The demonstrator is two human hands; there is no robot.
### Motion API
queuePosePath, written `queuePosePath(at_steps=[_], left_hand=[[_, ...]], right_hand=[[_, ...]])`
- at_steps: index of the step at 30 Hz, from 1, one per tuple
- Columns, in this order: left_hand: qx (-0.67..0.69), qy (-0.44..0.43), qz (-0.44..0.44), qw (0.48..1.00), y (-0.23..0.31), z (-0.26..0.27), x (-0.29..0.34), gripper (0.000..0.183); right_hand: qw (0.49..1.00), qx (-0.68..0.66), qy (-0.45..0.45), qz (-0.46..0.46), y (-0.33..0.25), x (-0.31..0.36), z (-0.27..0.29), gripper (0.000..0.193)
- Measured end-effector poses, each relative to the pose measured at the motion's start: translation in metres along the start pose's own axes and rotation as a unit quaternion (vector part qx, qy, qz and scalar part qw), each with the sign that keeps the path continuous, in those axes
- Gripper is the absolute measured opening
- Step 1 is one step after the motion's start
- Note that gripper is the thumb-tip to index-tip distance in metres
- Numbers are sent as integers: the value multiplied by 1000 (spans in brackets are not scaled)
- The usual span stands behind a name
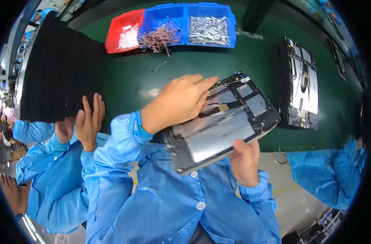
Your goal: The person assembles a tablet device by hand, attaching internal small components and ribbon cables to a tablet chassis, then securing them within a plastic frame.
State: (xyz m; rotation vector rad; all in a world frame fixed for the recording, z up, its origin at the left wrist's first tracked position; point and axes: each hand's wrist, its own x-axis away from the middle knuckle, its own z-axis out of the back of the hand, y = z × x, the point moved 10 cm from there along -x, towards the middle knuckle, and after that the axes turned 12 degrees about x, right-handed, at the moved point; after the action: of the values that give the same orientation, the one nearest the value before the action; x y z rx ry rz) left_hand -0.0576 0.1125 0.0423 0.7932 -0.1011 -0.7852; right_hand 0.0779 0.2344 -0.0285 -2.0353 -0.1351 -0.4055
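Observation:
I hold an opened tablet body tilted up over the near edge of the green table, its silver inner plate and small boards facing me. My left hand lies across its upper left part, fingertips pressing on the inside near a tan strip. My right hand grips the lower edge from underneath, thumb on the rim. Both my sleeves are blue.
A red bin and two blue bins with small metal parts stand at the back. A stack of black trays is at the left, another opened tablet at the right. A co-worker's hands are raised at my left; a blue sleeve at right.

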Motion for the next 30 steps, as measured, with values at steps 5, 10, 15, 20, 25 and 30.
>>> queuePosePath(at_steps=[5, 10, 15, 20, 25, 30], left_hand=[[-11, 233, 129, 964, -51, 62, 46, 26], [-85, 297, 180, 934, -90, 95, 73, 25], [-62, 272, 154, 948, -104, 90, 70, 14], [34, 278, 150, 948, -100, 85, 66, 8], [382, 191, 201, 882, -92, 36, 49, 12], [461, 94, 209, 858, -62, 4, 23, 13]], right_hand=[[987, 141, 42, 70, -18, -8, 6, 65], [969, 242, 38, 40, -64, -2, 26, 70], [940, 251, 204, 104, -171, -36, 114, 61], [964, 214, 92, 126, -230, -94, 177, 49], [939, 305, 113, 116, -235, -105, 207, 48], [930, 327, 101, 136, -230, -100, 188, 50]])
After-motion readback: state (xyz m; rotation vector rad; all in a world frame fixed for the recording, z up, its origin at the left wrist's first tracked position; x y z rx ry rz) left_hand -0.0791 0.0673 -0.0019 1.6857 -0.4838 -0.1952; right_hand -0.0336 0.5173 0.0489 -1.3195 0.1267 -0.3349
